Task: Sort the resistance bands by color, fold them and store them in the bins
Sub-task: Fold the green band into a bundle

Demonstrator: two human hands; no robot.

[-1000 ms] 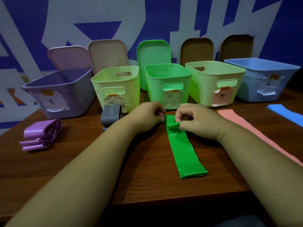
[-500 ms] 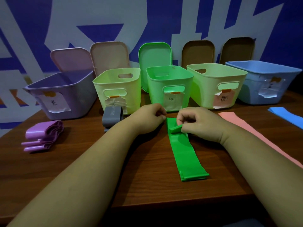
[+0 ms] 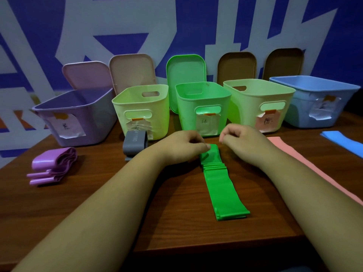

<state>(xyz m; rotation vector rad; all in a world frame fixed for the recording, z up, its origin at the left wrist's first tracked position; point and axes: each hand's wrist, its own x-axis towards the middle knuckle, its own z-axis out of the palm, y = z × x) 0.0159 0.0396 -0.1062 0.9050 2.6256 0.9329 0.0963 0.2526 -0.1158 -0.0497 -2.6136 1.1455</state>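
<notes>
A green resistance band (image 3: 220, 185) lies flat on the wooden table (image 3: 137, 203), its far end folded over with stepped layers. My left hand (image 3: 182, 147) pinches that far end at its left edge. My right hand (image 3: 243, 141) hovers just right of the fold with curled fingers, not touching the band. Behind them stands the green bin (image 3: 202, 107). A folded purple band (image 3: 53, 165) lies at the left, a folded grey band (image 3: 134, 144) before a pale green bin (image 3: 143, 110), a pink band (image 3: 314, 169) and a blue band (image 3: 341, 140) at the right.
A purple bin (image 3: 78, 116) stands far left, another pale green bin (image 3: 257, 103) and a blue bin (image 3: 316, 99) at the right. Several lids lean on the wall behind, among them a green lid (image 3: 185, 69). The table's near edge runs just below the green band.
My right hand has let go of the band's folded end and lifted slightly to the right. The fold now lies flatter under my left hand's fingers.
</notes>
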